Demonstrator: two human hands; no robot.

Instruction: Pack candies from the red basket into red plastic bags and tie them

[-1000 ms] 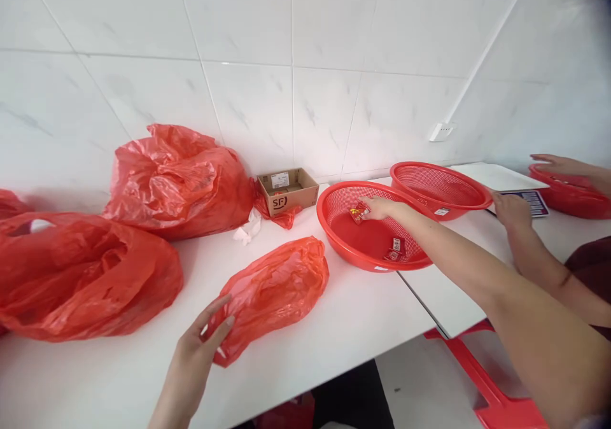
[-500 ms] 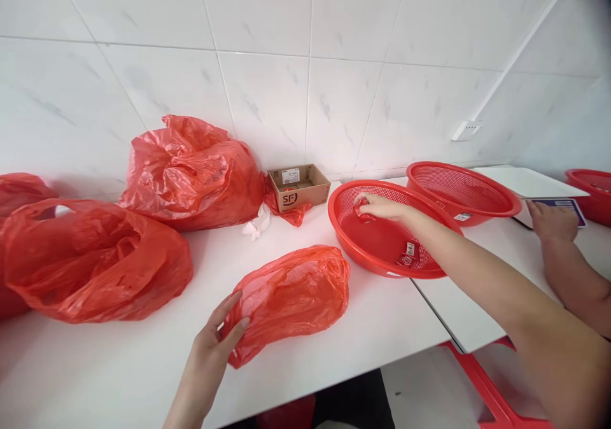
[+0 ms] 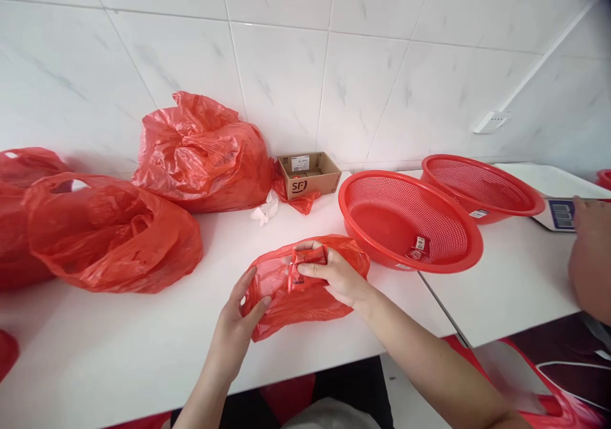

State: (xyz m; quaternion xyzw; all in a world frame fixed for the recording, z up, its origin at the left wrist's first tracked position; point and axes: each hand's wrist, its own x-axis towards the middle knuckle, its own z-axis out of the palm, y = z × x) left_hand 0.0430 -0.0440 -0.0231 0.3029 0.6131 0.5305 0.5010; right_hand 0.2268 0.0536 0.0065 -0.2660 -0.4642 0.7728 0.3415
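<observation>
My right hand [image 3: 341, 276] is closed on small red packets [image 3: 305, 268], held over the opening of a thin red plastic bag [image 3: 300, 308]. The bag lies on its side on the white table, mouth spread wide. At its left rim my left hand [image 3: 241, 311] holds the plastic, thumb and fingers curved apart along the edge. To the right stands a red mesh basket [image 3: 382, 216] with a couple of small red packets [image 3: 419, 247] lying in it. How many packets my right hand holds I cannot tell.
Full red bags [image 3: 205, 161] stand at the back left, with an open red bag [image 3: 114, 238] before them. A small cardboard box [image 3: 310, 177] is near the wall. A second red basket [image 3: 482, 187] stands behind, beside a scale [image 3: 561, 214] with another person's hand [image 3: 592, 244] at it.
My right hand has come out of the basket and moved left over the bag with red packets in it. My left hand stays at the bag's rim. The view has shifted slightly.
</observation>
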